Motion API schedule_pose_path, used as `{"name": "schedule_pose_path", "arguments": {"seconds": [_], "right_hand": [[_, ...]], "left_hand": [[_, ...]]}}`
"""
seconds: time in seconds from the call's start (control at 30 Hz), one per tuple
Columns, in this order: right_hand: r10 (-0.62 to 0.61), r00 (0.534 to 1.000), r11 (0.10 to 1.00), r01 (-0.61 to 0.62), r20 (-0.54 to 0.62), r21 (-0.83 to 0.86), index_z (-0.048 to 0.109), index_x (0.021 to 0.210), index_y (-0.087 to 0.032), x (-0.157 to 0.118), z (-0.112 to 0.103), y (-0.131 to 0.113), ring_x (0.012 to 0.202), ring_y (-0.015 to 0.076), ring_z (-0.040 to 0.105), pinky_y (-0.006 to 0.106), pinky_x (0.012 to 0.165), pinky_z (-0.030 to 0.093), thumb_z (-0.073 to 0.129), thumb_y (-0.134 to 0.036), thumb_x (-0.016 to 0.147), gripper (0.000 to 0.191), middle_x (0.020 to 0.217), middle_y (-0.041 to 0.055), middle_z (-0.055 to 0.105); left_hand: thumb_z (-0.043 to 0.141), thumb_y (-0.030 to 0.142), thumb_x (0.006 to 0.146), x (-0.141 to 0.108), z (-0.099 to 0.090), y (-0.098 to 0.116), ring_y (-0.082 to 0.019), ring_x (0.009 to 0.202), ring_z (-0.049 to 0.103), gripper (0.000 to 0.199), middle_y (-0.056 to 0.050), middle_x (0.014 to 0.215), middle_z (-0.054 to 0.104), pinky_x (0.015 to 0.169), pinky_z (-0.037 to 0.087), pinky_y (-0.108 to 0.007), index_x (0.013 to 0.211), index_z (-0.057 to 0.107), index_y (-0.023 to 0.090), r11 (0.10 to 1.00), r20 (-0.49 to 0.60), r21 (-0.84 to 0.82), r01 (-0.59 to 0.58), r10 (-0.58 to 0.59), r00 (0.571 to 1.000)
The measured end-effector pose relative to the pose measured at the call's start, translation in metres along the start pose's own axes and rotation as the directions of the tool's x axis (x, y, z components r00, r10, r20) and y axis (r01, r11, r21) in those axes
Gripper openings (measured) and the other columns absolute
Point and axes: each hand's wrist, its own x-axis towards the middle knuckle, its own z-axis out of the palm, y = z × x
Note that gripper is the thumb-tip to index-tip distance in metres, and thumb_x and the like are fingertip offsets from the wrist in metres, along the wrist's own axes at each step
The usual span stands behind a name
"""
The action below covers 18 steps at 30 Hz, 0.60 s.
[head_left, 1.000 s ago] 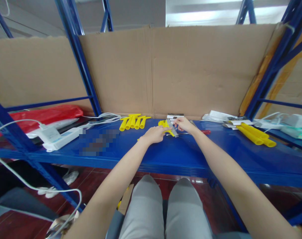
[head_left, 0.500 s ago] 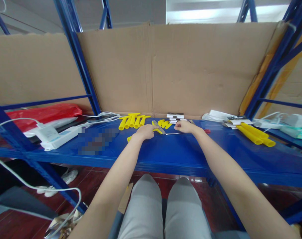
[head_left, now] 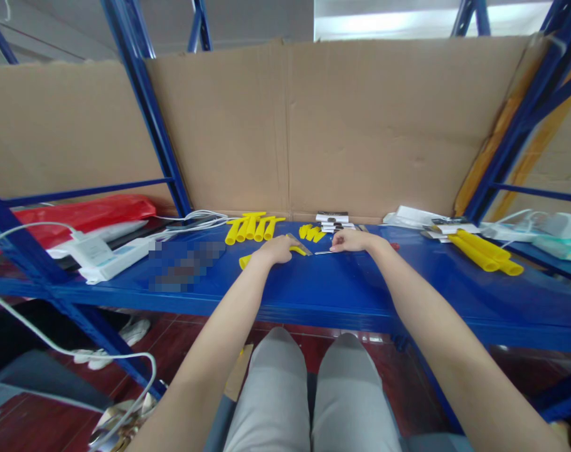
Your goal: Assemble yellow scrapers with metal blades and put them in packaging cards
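Note:
My left hand (head_left: 277, 250) is closed around a yellow-handled scraper (head_left: 246, 261). Its handle end sticks out to the left, and a flat metal blade lies at its head on the right. The fingers of my right hand (head_left: 346, 240) are pinched on a slim metal tool (head_left: 324, 252), whose thin tip points left towards the scraper. Its grip end is hidden by my hand. Between and behind both hands lie several small yellow pieces (head_left: 310, 233). A stack of small black-and-white packs (head_left: 334, 221) sits just behind my right hand.
Several yellow T-shaped handles (head_left: 250, 227) lie at the back left. More yellow handles (head_left: 484, 252) rest on the right beside white packets (head_left: 410, 217). A white power strip (head_left: 120, 260) with cables is at left. Cardboard (head_left: 361, 125) backs the blue shelf (head_left: 332, 289).
My right hand stays at nearly the same place with its fingers a little shifted on the slim tool. The scraper head has turned slightly. The view has shifted a little.

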Motion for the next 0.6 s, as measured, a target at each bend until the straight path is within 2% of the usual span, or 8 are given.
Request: {"name": "schedule_pose_path", "arguments": {"seconds": [0.13, 0.3, 0.6], "right_hand": [[-0.017, 1.000, 1.000, 0.017, 0.018, 0.017, 0.069, 0.072, -0.018, 0.002, 0.001, 0.002, 0.068, 0.0139, 0.059, 0.022, 0.062, 0.043, 0.068, -0.030, 0.074, 0.012, 0.072, 0.0018, 0.068], [-0.034, 0.999, 0.999, 0.034, 0.036, 0.017, 0.066, 0.066, -0.019, 0.003, 0.001, 0.004, 0.065, 0.0131, 0.057, 0.022, 0.062, 0.042, 0.067, -0.025, 0.074, 0.011, 0.066, -0.0002, 0.065], [0.013, 1.000, 1.000, -0.013, 0.026, -0.003, 0.067, 0.071, -0.018, 0.000, -0.003, 0.023, 0.067, 0.0140, 0.058, 0.023, 0.063, 0.042, 0.067, -0.026, 0.077, 0.009, 0.071, 0.0014, 0.067]], "left_hand": [[0.044, 0.008, 0.083, 0.001, 0.002, 0.004, -0.021, 0.118, 0.060, 0.059, -0.008, 0.135, 0.058, 0.101, 0.044, -0.030, 0.137, 0.055, 0.029, 1.000, -0.017, 0.012, 0.002, -0.002, 1.000], [0.044, 0.011, 0.086, 0.001, 0.002, 0.010, -0.022, 0.117, 0.060, 0.056, -0.008, 0.129, 0.060, 0.100, 0.046, -0.032, 0.137, 0.056, 0.032, 0.997, -0.010, 0.073, 0.009, -0.009, 1.000], [0.041, 0.013, 0.087, 0.006, 0.005, 0.012, -0.024, 0.116, 0.059, 0.053, -0.011, 0.126, 0.060, 0.096, 0.047, -0.035, 0.137, 0.055, 0.028, 0.991, -0.008, 0.133, -0.010, 0.011, 1.000]]}}
